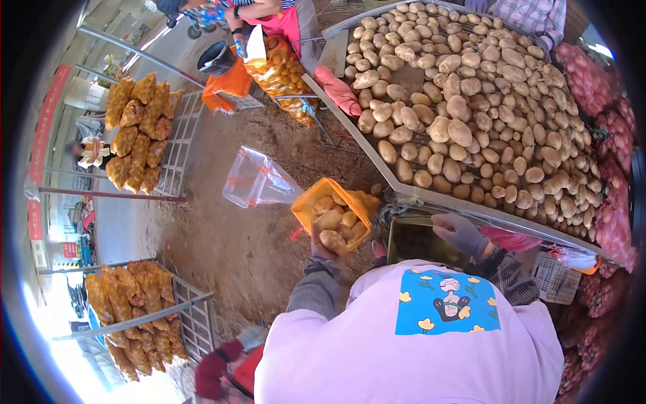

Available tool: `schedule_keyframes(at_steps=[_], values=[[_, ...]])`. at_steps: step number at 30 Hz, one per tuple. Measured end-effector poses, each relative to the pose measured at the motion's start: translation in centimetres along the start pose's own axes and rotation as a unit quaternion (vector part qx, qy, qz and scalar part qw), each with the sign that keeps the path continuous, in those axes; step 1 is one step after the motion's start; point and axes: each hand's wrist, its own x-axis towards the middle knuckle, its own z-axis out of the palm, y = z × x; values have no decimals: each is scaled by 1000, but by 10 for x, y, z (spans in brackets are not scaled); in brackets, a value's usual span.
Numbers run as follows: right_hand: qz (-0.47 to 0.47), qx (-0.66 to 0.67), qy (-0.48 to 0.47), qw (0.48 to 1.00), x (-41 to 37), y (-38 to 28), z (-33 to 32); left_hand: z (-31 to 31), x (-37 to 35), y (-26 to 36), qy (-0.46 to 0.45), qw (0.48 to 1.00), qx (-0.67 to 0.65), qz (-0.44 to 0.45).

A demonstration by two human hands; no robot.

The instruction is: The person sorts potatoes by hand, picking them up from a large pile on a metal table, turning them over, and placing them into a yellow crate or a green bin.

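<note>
My left hand (323, 247) is at the near corner of a yellow container (298, 210), which is partly filled with potatoes. Its fingers curl against a large potato (333, 239) at the rim; the grip is partly hidden. An orange mesh bag (367, 202) shows at the container's far right side. In a grey glove, my right hand (461, 236) hovers over a dark olive bin (420, 242), in front of the sorting table. Its fingers point left, slightly apart, and no object shows in them. Many loose potatoes (471, 128) cover the table beyond.
The metal table edge (404, 188) runs in front of me. A clear plastic bag (259, 178) lies left of the container. Filled mesh sacks (138, 128) stand on racks at left. Red sacks (609, 155) line the right. Co-workers stand at the far end (531, 17) and top left (259, 8).
</note>
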Motion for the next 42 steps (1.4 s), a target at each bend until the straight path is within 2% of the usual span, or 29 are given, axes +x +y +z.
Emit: schedule_keyframes(at_steps=[2,4,6,8,9,11,12,13,14,15,16,17,18,19,20,21,22,24,25,27,30,31,34,35,37,38,39,41,42], values=[[28,-1,14,1000,-6,4,7,-17,13,21,99,991,96,4],[35,34,36,998,-10,10,14,-15,16,31,239,937,256,9],[45,40,48,997,-12,14,19,-99,73,58,411,797,443,17],[55,45,58,996,-15,15,15,-79,89,53,376,904,171,113],[71,51,54,995,-16,14,13,-62,97,40,367,908,175,104],[101,58,64,991,-18,11,4,-7,108,12,326,831,399,211],[100,59,72,991,-17,20,1,-59,151,11,267,672,606,332],[77,52,112,989,-15,34,-1,17,139,-6,225,662,645,309],[54,46,150,986,-13,43,-5,43,149,-23,115,659,656,350],[52,46,155,985,-11,42,-12,62,165,-44,33,596,695,400],[68,57,186,979,-9,38,-22,127,149,-67,-62,618,688,375],[83,68,215,971,-7,37,-30,154,157,-91,-84,556,745,358],[80,70,219,970,-6,40,-35,194,156,-110,-167,592,729,301],[71,76,244,964,-3,46,-38,226,160,-132,-187,496,776,341],[63,81,270,957,-1,53,-41,250,165,-150,-210,466,786,349],[61,84,274,956,2,61,-41,263,179,-169,-198,439,808,339],[35,92,281,954,4,70,-39,271,195,-189,-176,437,823,317],[11,103,293,951,0,75,-41,300,212,-210,-104,444,869,191],[25,79,277,957,-6,67,-46,307,221,-217,-108,441,870,191],[42,77,266,960,-15,58,-50,318,235,-226,-42,428,899,84],[55,85,256,961,-22,77,-51,321,241,-222,-89,410,904,83],[55,88,255,961,-25,70,-57,323,232,-225,-98,379,913,114],[61,88,258,960,-23,51,-77,322,214,-234,-121,360,921,89],[30,104,277,955,-16,57,-82,316,217,-240,-135,324,929,115],[1,119,300,946,-2,61,-101,313,231,-248,-124,337,929,84],[-4,73,316,946,8,56,-115,314,236,-251,-110,354,927,52],[-10,24,330,944,18,52,-130,321,238,-250,-123,321,938,49],[-40,95,403,909,54,56,-148,324,242,-240,-160,321,933,28],[-43,-20,426,903,74,57,-163,324,243,-234,-194,317,928,7]])
